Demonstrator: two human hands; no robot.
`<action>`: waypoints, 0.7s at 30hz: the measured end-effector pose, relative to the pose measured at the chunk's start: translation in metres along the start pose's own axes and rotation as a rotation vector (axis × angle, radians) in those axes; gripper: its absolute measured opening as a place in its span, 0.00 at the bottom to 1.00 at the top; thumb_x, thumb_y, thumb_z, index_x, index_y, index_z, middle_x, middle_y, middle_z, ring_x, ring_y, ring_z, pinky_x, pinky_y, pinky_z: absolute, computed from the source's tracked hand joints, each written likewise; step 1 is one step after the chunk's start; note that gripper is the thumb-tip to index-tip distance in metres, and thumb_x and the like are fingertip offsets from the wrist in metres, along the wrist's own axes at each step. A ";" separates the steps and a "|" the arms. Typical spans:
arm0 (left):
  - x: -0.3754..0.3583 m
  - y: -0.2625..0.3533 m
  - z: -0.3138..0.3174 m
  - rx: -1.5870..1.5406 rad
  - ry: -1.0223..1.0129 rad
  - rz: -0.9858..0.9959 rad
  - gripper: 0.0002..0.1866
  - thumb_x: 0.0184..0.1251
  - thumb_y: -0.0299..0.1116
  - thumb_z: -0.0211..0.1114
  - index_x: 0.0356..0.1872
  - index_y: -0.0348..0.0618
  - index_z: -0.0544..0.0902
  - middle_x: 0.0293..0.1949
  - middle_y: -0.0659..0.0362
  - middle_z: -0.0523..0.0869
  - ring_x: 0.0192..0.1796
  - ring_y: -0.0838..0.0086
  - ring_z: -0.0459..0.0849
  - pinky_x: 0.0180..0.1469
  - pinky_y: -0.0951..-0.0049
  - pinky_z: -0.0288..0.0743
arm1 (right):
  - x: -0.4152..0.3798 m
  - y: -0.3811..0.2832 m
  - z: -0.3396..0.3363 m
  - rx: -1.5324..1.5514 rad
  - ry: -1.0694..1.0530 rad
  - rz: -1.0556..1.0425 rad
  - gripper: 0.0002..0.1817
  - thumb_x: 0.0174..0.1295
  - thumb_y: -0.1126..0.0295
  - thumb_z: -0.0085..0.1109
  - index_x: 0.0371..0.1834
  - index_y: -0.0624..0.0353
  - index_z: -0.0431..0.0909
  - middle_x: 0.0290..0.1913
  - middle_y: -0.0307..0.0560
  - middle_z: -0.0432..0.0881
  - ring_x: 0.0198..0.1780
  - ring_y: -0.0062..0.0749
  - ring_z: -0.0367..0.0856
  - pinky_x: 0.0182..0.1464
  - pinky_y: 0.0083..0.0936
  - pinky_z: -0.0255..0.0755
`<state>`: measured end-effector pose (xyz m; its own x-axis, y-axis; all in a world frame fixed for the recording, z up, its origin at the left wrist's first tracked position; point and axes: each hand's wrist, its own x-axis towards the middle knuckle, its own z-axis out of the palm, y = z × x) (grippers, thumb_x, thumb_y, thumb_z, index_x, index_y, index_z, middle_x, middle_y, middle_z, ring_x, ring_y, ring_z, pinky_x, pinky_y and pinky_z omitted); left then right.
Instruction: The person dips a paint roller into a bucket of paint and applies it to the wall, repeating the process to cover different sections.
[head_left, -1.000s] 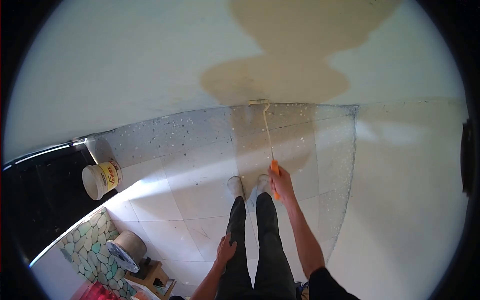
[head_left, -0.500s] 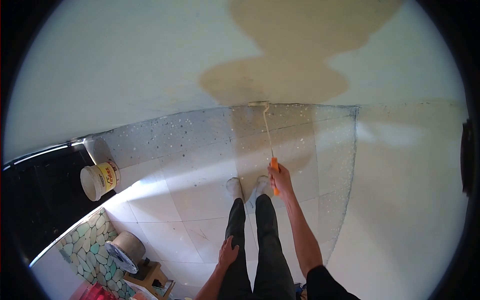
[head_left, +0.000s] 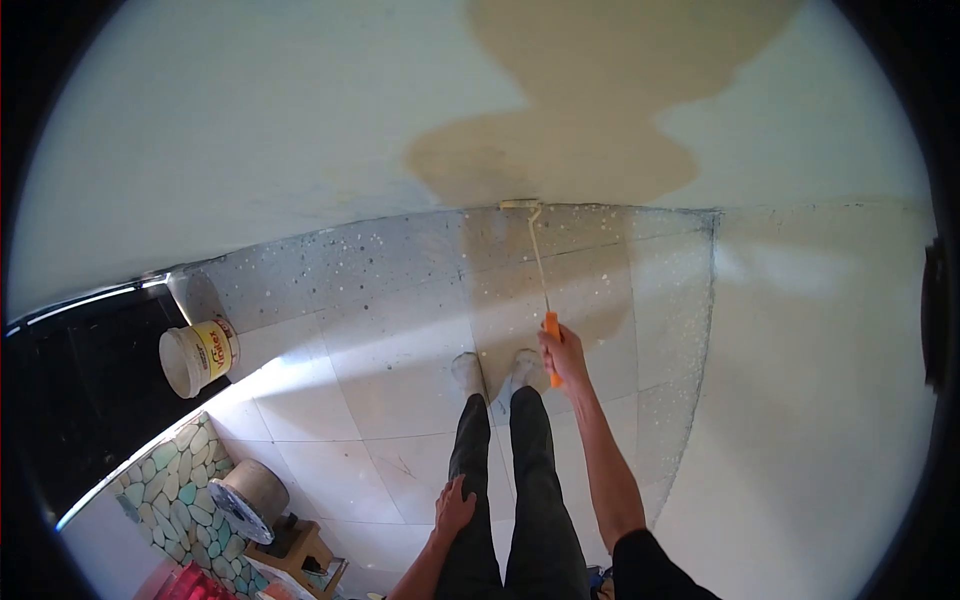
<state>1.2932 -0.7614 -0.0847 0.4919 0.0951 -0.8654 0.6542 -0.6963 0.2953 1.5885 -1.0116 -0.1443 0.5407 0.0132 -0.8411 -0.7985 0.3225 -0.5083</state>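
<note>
Head camera looks straight down a pale wall (head_left: 250,130) to a tiled floor (head_left: 330,400). The right hand (head_left: 565,357) is clamped around the orange handle (head_left: 552,340) of a paint roller (head_left: 535,260), arm stretched forward and down. The roller's thin metal shaft runs from the handle up to the roller head (head_left: 520,204), which lies flat against the wall right at the line where wall meets floor. Above the roller head spreads a large tan painted patch (head_left: 580,110), darker than the whitish wall around it.

The left hand (head_left: 453,508) rests on the person's left thigh, fingers spread loosely over the dark trousers (head_left: 520,500), holding nothing. The two hands are well apart. Both feet in light shoes (head_left: 497,372) stand side by side on the floor, just beside the right hand in this view.

Paint speckles dot the grey strip of floor along the wall. To the left, near a dark doorway, stands a white paint bucket (head_left: 197,357) with a yellow label. Lower left, a cable reel (head_left: 245,495) sits on a small wooden stool (head_left: 300,550) beside a pebble-patterned panel (head_left: 175,485).
</note>
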 end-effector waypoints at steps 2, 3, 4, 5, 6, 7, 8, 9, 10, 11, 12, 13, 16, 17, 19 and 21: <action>-0.004 0.000 -0.001 0.011 0.008 0.016 0.29 0.61 0.40 0.61 0.64 0.42 0.71 0.60 0.43 0.76 0.62 0.47 0.74 0.64 0.53 0.69 | -0.057 -0.008 0.005 0.010 0.018 -0.008 0.05 0.65 0.69 0.58 0.38 0.54 0.73 0.23 0.31 0.69 0.16 0.11 0.63 0.15 0.14 0.56; -0.001 0.003 0.000 0.011 0.029 0.034 0.29 0.61 0.40 0.60 0.64 0.42 0.71 0.60 0.43 0.77 0.60 0.46 0.76 0.62 0.52 0.70 | -0.068 -0.013 0.007 0.011 0.023 -0.024 0.06 0.66 0.68 0.59 0.41 0.54 0.74 0.23 0.31 0.69 0.16 0.10 0.63 0.14 0.13 0.56; -0.002 0.002 -0.001 0.012 0.029 0.029 0.29 0.61 0.40 0.60 0.64 0.42 0.71 0.60 0.43 0.77 0.60 0.46 0.76 0.62 0.52 0.70 | -0.068 -0.011 0.005 0.011 0.021 -0.020 0.06 0.66 0.68 0.59 0.41 0.54 0.74 0.23 0.31 0.69 0.16 0.10 0.63 0.14 0.13 0.56; 0.002 0.002 -0.002 -0.009 0.023 0.039 0.28 0.61 0.40 0.60 0.63 0.42 0.72 0.59 0.42 0.78 0.60 0.46 0.76 0.62 0.52 0.70 | -0.064 -0.008 0.000 0.015 0.024 -0.018 0.06 0.66 0.68 0.59 0.42 0.54 0.73 0.23 0.31 0.69 0.16 0.10 0.63 0.14 0.14 0.56; 0.003 0.001 -0.003 -0.030 0.016 0.045 0.28 0.61 0.40 0.60 0.63 0.42 0.72 0.58 0.42 0.78 0.59 0.46 0.77 0.61 0.53 0.71 | -0.060 -0.002 -0.004 0.019 0.026 -0.014 0.07 0.66 0.68 0.58 0.43 0.54 0.73 0.23 0.31 0.69 0.16 0.10 0.63 0.14 0.14 0.56; 0.004 0.002 -0.005 -0.031 0.018 0.044 0.28 0.61 0.40 0.60 0.63 0.42 0.72 0.58 0.42 0.78 0.59 0.46 0.77 0.61 0.53 0.71 | -0.039 0.003 -0.008 -0.014 0.015 -0.017 0.06 0.66 0.68 0.58 0.42 0.54 0.73 0.23 0.31 0.69 0.16 0.10 0.63 0.14 0.14 0.56; 0.004 0.006 -0.006 -0.024 0.010 0.034 0.28 0.61 0.40 0.60 0.62 0.41 0.72 0.57 0.42 0.79 0.59 0.47 0.77 0.61 0.53 0.71 | -0.009 0.007 -0.013 -0.016 0.013 -0.019 0.06 0.66 0.68 0.58 0.42 0.54 0.73 0.23 0.31 0.69 0.16 0.10 0.63 0.14 0.14 0.56; 0.004 0.007 -0.007 -0.014 0.001 0.020 0.28 0.61 0.40 0.60 0.62 0.41 0.73 0.56 0.42 0.79 0.58 0.47 0.78 0.61 0.53 0.71 | 0.023 0.013 -0.018 0.004 -0.012 -0.033 0.05 0.65 0.69 0.58 0.38 0.54 0.72 0.23 0.31 0.69 0.16 0.11 0.64 0.15 0.14 0.57; 0.003 0.006 -0.007 -0.016 0.003 0.014 0.28 0.61 0.40 0.60 0.62 0.41 0.73 0.56 0.42 0.79 0.58 0.47 0.78 0.61 0.53 0.71 | 0.035 0.010 -0.015 0.021 -0.040 -0.044 0.05 0.64 0.70 0.58 0.33 0.54 0.71 0.22 0.32 0.68 0.16 0.12 0.64 0.16 0.15 0.57; 0.002 0.004 -0.009 -0.010 -0.014 0.012 0.28 0.62 0.40 0.61 0.62 0.41 0.73 0.57 0.42 0.79 0.59 0.47 0.77 0.62 0.54 0.71 | 0.038 0.013 -0.015 0.022 -0.043 -0.039 0.05 0.64 0.70 0.58 0.33 0.54 0.71 0.22 0.32 0.68 0.16 0.12 0.64 0.16 0.15 0.57; 0.004 0.006 -0.010 -0.008 -0.027 0.016 0.28 0.62 0.40 0.62 0.63 0.42 0.73 0.58 0.43 0.78 0.60 0.48 0.77 0.62 0.56 0.71 | 0.043 0.012 -0.014 0.013 -0.033 -0.042 0.05 0.64 0.70 0.58 0.33 0.54 0.71 0.22 0.31 0.68 0.16 0.12 0.64 0.16 0.15 0.57; 0.006 0.007 -0.010 -0.009 -0.022 0.017 0.28 0.62 0.40 0.62 0.63 0.42 0.73 0.58 0.43 0.78 0.60 0.48 0.77 0.62 0.56 0.71 | 0.045 0.008 -0.012 0.005 -0.020 -0.044 0.05 0.64 0.71 0.58 0.32 0.54 0.71 0.21 0.31 0.68 0.16 0.12 0.63 0.16 0.15 0.57; 0.003 0.002 -0.009 -0.024 -0.027 0.027 0.27 0.62 0.40 0.62 0.62 0.42 0.74 0.57 0.43 0.79 0.60 0.48 0.77 0.62 0.55 0.71 | -0.014 0.006 -0.015 -0.010 0.009 -0.046 0.05 0.64 0.70 0.58 0.34 0.54 0.71 0.21 0.31 0.68 0.15 0.12 0.63 0.16 0.15 0.57; 0.004 0.002 -0.006 -0.020 -0.016 0.041 0.27 0.61 0.41 0.62 0.61 0.42 0.74 0.57 0.43 0.79 0.59 0.48 0.77 0.61 0.55 0.71 | -0.039 0.005 -0.019 -0.018 0.016 -0.053 0.05 0.64 0.70 0.58 0.34 0.54 0.70 0.21 0.31 0.68 0.15 0.12 0.63 0.16 0.15 0.57; 0.005 0.002 -0.008 -0.009 -0.005 0.047 0.26 0.61 0.41 0.61 0.60 0.42 0.74 0.56 0.43 0.79 0.58 0.48 0.78 0.60 0.54 0.72 | -0.066 0.003 -0.024 -0.019 0.019 -0.053 0.05 0.65 0.70 0.58 0.35 0.53 0.70 0.21 0.30 0.68 0.15 0.12 0.63 0.15 0.15 0.57; 0.004 0.003 -0.009 -0.003 -0.045 0.031 0.26 0.61 0.40 0.61 0.60 0.42 0.75 0.56 0.44 0.79 0.58 0.48 0.78 0.60 0.54 0.72 | -0.079 0.003 -0.030 -0.078 0.025 -0.008 0.06 0.65 0.69 0.58 0.36 0.53 0.70 0.21 0.30 0.67 0.15 0.12 0.63 0.15 0.14 0.57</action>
<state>1.3019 -0.7565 -0.0835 0.4855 0.0417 -0.8732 0.6407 -0.6965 0.3230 1.5353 -1.0402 -0.0850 0.5411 -0.0127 -0.8409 -0.8130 0.2477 -0.5269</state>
